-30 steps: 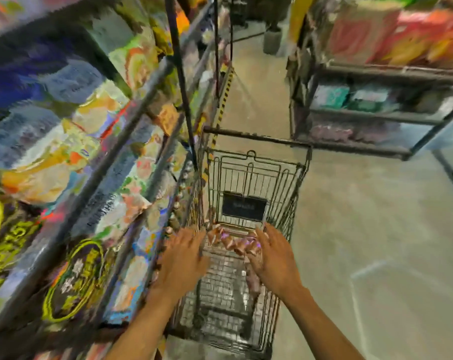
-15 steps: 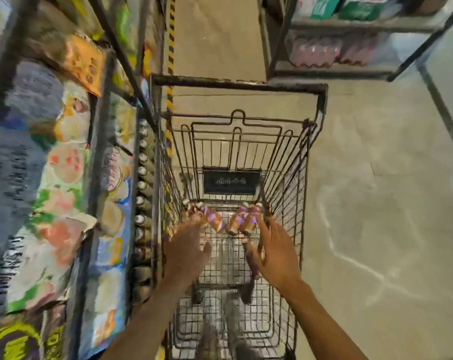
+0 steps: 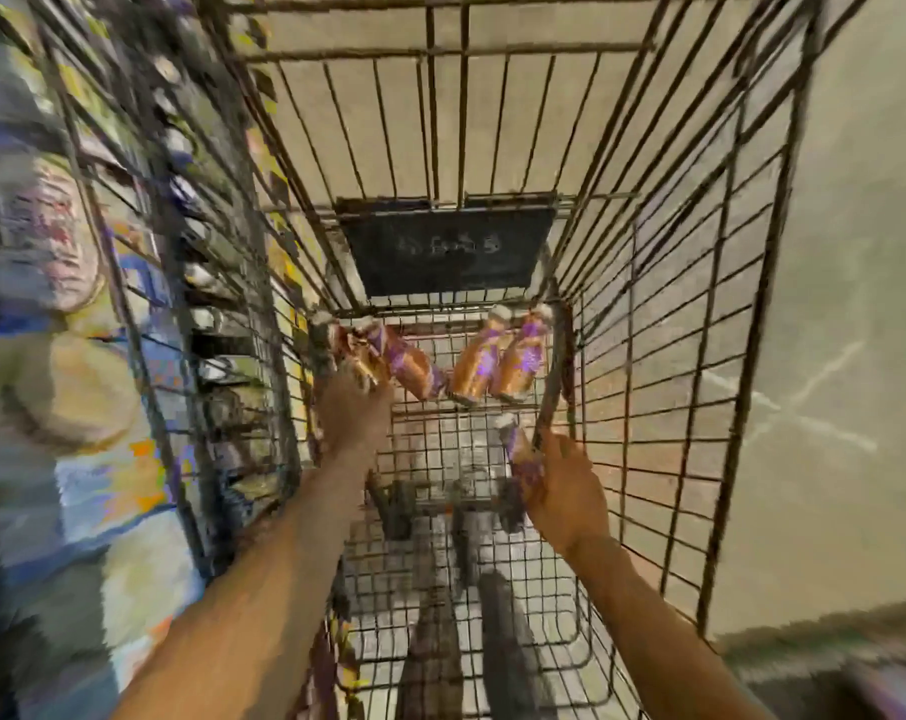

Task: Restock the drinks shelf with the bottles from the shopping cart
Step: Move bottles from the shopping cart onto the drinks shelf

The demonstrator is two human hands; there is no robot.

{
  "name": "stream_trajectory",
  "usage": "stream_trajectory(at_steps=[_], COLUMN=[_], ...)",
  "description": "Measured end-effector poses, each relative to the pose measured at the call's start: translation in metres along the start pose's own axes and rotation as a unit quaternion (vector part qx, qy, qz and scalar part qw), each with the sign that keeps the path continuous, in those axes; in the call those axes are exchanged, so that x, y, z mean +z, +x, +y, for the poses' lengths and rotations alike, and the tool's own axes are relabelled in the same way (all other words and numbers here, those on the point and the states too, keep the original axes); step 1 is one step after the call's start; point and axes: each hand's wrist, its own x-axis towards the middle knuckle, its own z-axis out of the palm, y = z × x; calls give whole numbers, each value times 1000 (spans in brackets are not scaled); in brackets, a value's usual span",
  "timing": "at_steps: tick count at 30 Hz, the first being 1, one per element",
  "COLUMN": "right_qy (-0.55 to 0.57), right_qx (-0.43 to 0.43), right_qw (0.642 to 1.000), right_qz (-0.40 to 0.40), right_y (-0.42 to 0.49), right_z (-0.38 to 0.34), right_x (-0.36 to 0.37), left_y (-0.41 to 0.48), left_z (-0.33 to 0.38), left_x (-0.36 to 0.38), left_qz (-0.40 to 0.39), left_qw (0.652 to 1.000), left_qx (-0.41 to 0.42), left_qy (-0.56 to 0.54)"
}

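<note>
The wire shopping cart carries several purple-and-orange bottles lying on its mesh bottom.

Person's L hand & R hand bare, L forearm & R forearm bare to frame edge. L hand blurred. Two dark shapes below: poss. trouser legs, can't tell.
</note>
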Motion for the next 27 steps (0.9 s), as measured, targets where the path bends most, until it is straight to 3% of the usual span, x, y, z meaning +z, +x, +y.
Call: stream_trajectory(at_steps=[4,12,19,23,27], right_qy=[-28,66,249,422,475], right_qx=[24,89,72,62,3], right_qw=[999,992,964,903,876], right_qz=[-12,-62,-54,-49,-86], right_y=[22,40,-9,-57,-113], right_z=[6,-2,-39,-74,-105], right_x=[29,41,-15,-75,-132], left_y=[34,53,-50,-129,-208], left_z=[-3,-42,-29,-2,24], left_x=[27,34,-18,-67,-128], left_qz=[33,29,-72,-147,-216], left_qw=[990,978,977,954,910], left_qx=[-104,-130,-79,-68,-52], left_qy=[-88,-160,-183,-254,-351])
